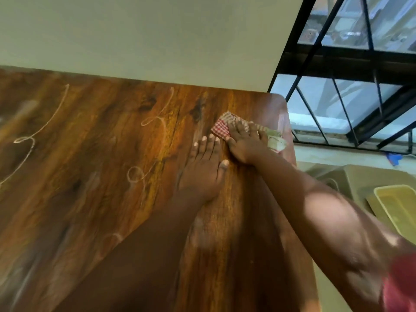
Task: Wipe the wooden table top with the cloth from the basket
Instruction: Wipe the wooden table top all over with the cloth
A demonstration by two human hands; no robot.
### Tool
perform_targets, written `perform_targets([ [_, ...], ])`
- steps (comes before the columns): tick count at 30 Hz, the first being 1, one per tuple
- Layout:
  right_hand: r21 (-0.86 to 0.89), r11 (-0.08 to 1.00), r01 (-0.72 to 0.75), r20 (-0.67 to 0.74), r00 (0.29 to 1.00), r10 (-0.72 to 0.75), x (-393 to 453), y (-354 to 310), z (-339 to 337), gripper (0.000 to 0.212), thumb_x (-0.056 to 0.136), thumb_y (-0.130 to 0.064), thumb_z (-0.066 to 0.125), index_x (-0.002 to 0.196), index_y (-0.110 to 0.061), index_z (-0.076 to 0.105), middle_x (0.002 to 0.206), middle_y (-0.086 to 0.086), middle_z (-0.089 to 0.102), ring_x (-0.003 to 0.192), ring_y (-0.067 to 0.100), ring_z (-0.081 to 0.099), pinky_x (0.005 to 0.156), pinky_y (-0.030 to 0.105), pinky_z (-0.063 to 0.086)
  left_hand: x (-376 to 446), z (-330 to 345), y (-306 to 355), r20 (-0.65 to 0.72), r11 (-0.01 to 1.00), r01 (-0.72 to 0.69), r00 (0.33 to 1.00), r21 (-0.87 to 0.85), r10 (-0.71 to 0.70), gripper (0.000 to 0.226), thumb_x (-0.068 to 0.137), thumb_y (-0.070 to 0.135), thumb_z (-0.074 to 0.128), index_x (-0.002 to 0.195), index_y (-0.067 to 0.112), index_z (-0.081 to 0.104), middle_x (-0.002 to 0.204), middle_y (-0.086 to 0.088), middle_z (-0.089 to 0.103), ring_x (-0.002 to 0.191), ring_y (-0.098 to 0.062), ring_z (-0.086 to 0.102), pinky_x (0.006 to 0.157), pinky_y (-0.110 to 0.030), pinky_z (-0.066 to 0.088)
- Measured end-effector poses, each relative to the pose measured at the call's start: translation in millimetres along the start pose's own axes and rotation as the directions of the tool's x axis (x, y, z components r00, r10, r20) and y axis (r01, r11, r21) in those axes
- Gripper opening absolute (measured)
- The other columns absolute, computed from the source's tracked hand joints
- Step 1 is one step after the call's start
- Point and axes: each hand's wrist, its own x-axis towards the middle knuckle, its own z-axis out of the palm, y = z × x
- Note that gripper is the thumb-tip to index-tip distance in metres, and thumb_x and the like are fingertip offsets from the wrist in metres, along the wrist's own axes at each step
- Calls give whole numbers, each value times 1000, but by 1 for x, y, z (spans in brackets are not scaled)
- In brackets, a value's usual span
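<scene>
A dark wooden table top (90,176) fills most of the view, with pale looping chalk-like marks (155,119) across it. Near its far right corner lies a folded red-and-white checked cloth (221,127). My right hand (244,143) presses flat on the cloth, fingers spread over it. Just to its left, my left hand (204,170) rests flat on the bare wood, fingers apart, holding nothing. The basket is not in view.
A pale wall (157,37) runs along the table's far edge. To the right are a black-framed window grille (351,104) and, lower down, a beige ledge with a yellow plastic tub (398,206). The table's right edge (290,136) lies close to the cloth.
</scene>
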Motion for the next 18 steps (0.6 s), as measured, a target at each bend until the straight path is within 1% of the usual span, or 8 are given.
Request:
perform_targets([
  [3, 2, 1000, 24, -27, 999, -24, -45, -9, 12, 57, 99, -53, 7, 151, -35, -8, 160, -3, -12, 144, 27, -16, 110, 48, -15, -1, -3, -1, 24, 1000, -1, 1000, -23, 1, 62, 99, 40, 15, 153, 10, 3, 162, -9, 0, 148, -19, -7, 120, -36, -8],
  [5, 5, 997, 74, -56, 996, -73, -95, -15, 30, 57, 97, -54, 6, 150, -37, -8, 158, -6, -14, 144, 25, -16, 108, 43, -18, -1, -4, -1, 33, 998, 10, 999, -68, -7, 64, 96, 38, 13, 153, 11, 2, 162, -7, -2, 148, -16, -8, 120, -37, -5],
  [8, -30, 995, 92, -41, 995, -94, -151, -21, 50, 57, 96, -54, 5, 147, -41, -16, 153, -12, -22, 138, 17, -28, 103, 37, -26, 0, -4, -3, 19, 991, 31, 999, -129, -28, 66, 95, 39, 14, 153, 12, 1, 162, -4, -4, 148, -14, -11, 120, -35, -8],
  [9, -41, 996, 76, -19, 997, -77, -155, -21, 52, 56, 96, -53, 6, 146, -42, -18, 152, -13, -24, 135, 14, -32, 103, 37, -26, 0, -4, -3, 14, 991, 27, 1000, -132, -25, 65, 96, 39, 16, 153, 12, 1, 162, -4, -4, 148, -15, -10, 119, -34, -9],
  [11, -48, 998, 49, 16, 999, -48, -153, -20, 51, 56, 98, -52, 8, 145, -42, -20, 152, -14, -25, 135, 14, -32, 105, 39, -24, 2, -4, -2, 20, 991, 17, 1000, -135, -15, 65, 96, 39, 18, 153, 11, 1, 162, -5, -3, 148, -15, -11, 119, -34, -10],
  [15, -49, 997, 60, -12, 998, -60, -135, -20, 48, 56, 98, -53, 7, 147, -40, -14, 157, -10, -17, 142, 19, -24, 108, 44, -19, 5, -3, 0, 21, 990, 39, 999, -137, -36, 70, 92, 40, 15, 153, 11, 1, 162, -5, -5, 147, -15, -13, 118, -33, -12],
  [18, -23, 999, 48, -20, 999, -49, -104, -19, 39, 56, 98, -53, 6, 149, -38, -10, 159, -7, -13, 143, 21, -20, 110, 47, -15, 5, -3, 0, 23, 993, 40, 999, -109, -37, 70, 92, 40, 14, 153, 11, 0, 162, -6, -5, 147, -15, -13, 119, -33, -11],
])
